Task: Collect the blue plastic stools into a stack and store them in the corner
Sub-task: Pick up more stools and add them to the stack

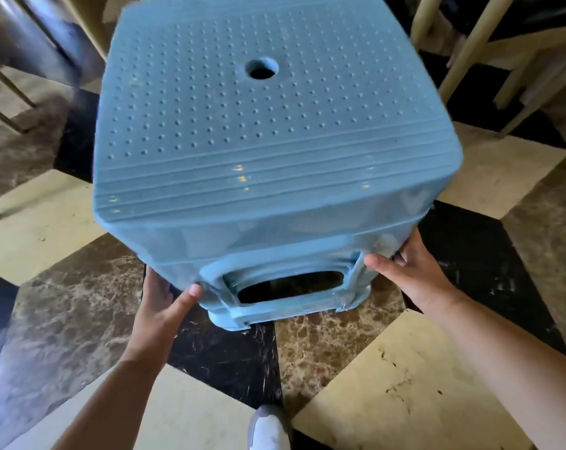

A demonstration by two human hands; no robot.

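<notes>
A stack of blue plastic stools (258, 151) fills the middle of the head view, lifted off the floor and tilted toward me. The top seat is dotted, with a round hole in its middle. Nested rims show at the lower edge around a rectangular side opening. My left hand (164, 306) grips the stack's lower left side, thumb on the front face, fingers hidden behind it. My right hand (408, 271) grips the lower right side the same way.
The floor is tiled in cream, brown marble and black (405, 384). Pale wooden chair legs (470, 53) stand at the back right, dark furniture legs (21, 60) at the back left. My shoe (270, 430) shows at the bottom edge.
</notes>
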